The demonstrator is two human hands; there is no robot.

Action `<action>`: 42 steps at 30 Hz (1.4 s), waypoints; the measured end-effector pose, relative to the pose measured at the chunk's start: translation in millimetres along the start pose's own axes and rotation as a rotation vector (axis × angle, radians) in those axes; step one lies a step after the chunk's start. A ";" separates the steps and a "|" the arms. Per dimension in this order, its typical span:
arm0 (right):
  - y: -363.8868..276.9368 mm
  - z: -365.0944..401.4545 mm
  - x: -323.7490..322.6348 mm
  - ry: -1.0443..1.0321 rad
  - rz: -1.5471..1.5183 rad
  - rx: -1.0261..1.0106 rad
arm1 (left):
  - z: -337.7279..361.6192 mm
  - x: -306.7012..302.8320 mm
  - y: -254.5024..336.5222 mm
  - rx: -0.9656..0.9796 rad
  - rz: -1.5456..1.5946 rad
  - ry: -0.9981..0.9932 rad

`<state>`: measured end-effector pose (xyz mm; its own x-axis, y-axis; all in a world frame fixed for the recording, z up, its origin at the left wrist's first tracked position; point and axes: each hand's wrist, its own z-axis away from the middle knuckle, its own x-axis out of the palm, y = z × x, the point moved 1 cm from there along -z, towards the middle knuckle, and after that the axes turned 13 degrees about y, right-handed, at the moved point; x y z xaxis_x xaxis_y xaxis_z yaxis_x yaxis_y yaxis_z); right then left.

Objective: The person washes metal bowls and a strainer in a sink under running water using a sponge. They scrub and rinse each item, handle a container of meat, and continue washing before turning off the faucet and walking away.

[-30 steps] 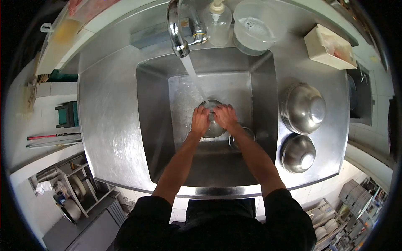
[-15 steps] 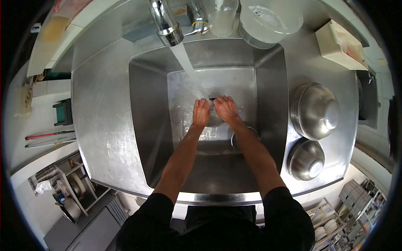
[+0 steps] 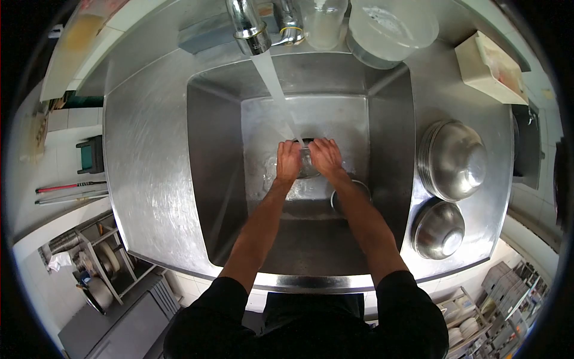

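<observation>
Metal bowl (image 3: pixel 308 171) sits below and nearer the person than the faucet (image 3: pixel 251 40), where its water stream (image 3: pixel 275 90) lands; left hand (image 3: pixel 289 160) and right hand (image 3: pixel 324 157) clamp it from opposite sides, likely for steadiness (exact grip partly hidden).

I hold the bare left hand (image 3: pixel 289 159) and bare right hand (image 3: pixel 326 157) side by side, slightly apart, fingers bent in a grip. Behind the fingers, the bare left forearm (image 3: pixel 260 224) and bare right forearm (image 3: pixel 368 222) spread toward short black fabric sleeves (image 3: pixel 412 302).
</observation>
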<state>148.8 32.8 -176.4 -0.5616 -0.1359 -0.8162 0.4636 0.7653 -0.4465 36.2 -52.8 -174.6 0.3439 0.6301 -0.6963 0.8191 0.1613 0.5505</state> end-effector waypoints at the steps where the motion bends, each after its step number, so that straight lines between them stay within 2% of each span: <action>1: 1.3 1.5 1.2 0.011 0.007 0.000 | 0.1 1.3 2.0 -0.007 -0.023 -0.009; 3: -0.3 4.3 -1.6 0.088 -0.013 -0.027 | -2.7 3.1 4.0 -0.002 -0.051 0.002; 5: -0.8 0.5 -4.7 0.181 -0.036 -0.074 | -1.3 4.3 2.5 0.007 -0.114 -0.079; 7: -2.0 3.2 -5.9 0.104 -0.008 -0.033 | -1.8 3.5 0.6 0.055 -0.091 -0.123; 9: -2.3 3.7 -4.7 0.129 -0.027 -0.042 | -2.1 2.6 1.2 0.075 -0.071 -0.064; 12: -3.2 0.1 -1.5 0.137 -0.040 -0.047 | -1.8 0.5 2.7 0.006 0.002 -0.024; 21: -3.3 1.1 -2.4 0.109 -0.032 -0.065 | 0.2 -7.1 10.9 0.009 -0.030 -0.008; 23: -4.5 0.5 -3.5 0.025 0.004 -0.041 | 0.4 -7.1 10.9 0.021 -0.049 -0.016; 33: -5.2 1.2 -8.9 0.064 0.014 -0.055 | -1.4 -10.0 15.9 0.031 -0.056 -0.058; 35: -8.1 -0.1 -16.8 -0.097 0.020 0.005 | -1.0 -11.8 13.9 0.052 -0.064 -0.061; 37: -11.9 -0.9 -37.2 -0.079 -0.045 0.055 | -5.6 -17.5 18.7 -0.077 -0.119 -0.269; 38: -12.4 -3.8 -49.8 -0.067 -0.114 0.101 | -12.4 -21.0 21.6 -0.067 -0.109 -0.252; 39: -11.0 -4.6 -58.2 -0.059 -0.098 0.088 | -18.7 -24.6 26.6 -0.029 -0.141 -0.316; 40: -7.2 -2.6 -63.9 0.039 -0.190 0.241 | -25.0 -27.7 34.2 0.006 -0.173 -0.381; 41: -3.1 0.2 -70.1 0.140 -0.284 0.391 | -34.6 -29.0 41.5 0.011 -0.164 -0.364; 42: -1.4 -0.1 -80.4 0.123 -0.314 0.577 | -47.8 -30.4 49.0 0.054 -0.206 -0.497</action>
<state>193.2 42.7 -110.2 -0.7879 -0.1991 -0.5827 0.5381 0.2375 -0.8087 43.9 -27.7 -104.3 0.3391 0.1523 -0.9283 0.9102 0.1963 0.3646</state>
